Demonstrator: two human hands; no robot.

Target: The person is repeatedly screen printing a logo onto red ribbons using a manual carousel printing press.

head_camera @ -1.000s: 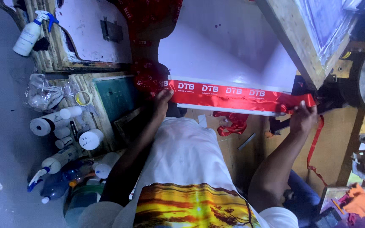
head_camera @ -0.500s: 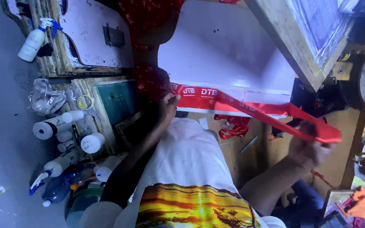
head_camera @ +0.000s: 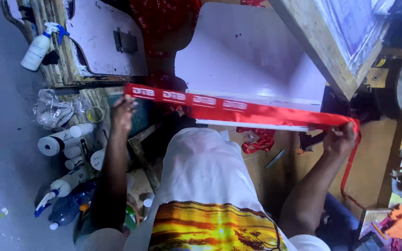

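Head view, red ribbon (head_camera: 238, 109) stretched crosswise, left hand (head_camera: 123, 111), right hand (head_camera: 339, 139)

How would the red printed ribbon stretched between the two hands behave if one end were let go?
Probably floppy: the red ribbon stays flat only under tension between left hand and right hand, and its tail hangs limp below the right hand. Likely light; thin and satin-looking, so perhaps slippery.
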